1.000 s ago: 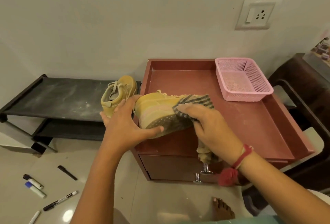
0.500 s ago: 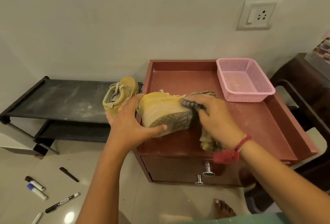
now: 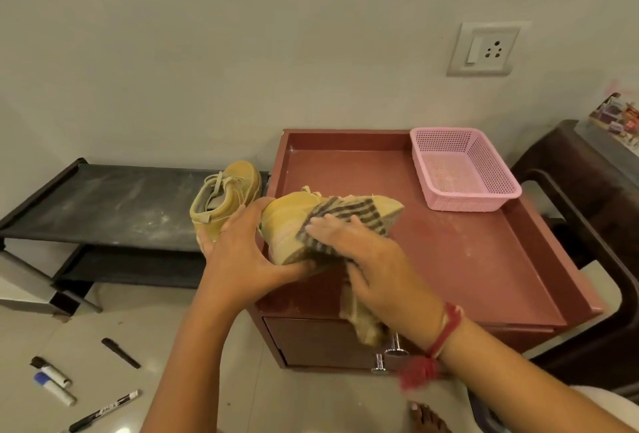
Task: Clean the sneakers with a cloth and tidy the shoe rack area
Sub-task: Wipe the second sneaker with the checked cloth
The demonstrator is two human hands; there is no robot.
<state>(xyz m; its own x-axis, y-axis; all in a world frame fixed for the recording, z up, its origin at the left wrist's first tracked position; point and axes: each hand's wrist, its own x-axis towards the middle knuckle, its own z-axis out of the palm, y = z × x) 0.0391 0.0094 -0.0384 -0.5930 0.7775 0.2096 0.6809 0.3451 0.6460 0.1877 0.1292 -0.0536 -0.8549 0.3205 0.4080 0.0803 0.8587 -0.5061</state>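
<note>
Hands (image 3: 311, 260) on sneaker (image 3: 287, 221), cloth (image 3: 345, 221)

left hand (image 3: 242, 256) gripping yellow sneaker (image 3: 297, 221), right hand (image 3: 377, 266) pressing striped cloth (image 3: 345, 221) on it

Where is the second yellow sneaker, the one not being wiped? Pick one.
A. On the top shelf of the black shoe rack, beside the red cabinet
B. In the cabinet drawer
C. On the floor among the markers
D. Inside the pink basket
A: the second sneaker sits on the black shoe rack, next to the red cabinet; the pink basket holds no shoe.
</note>
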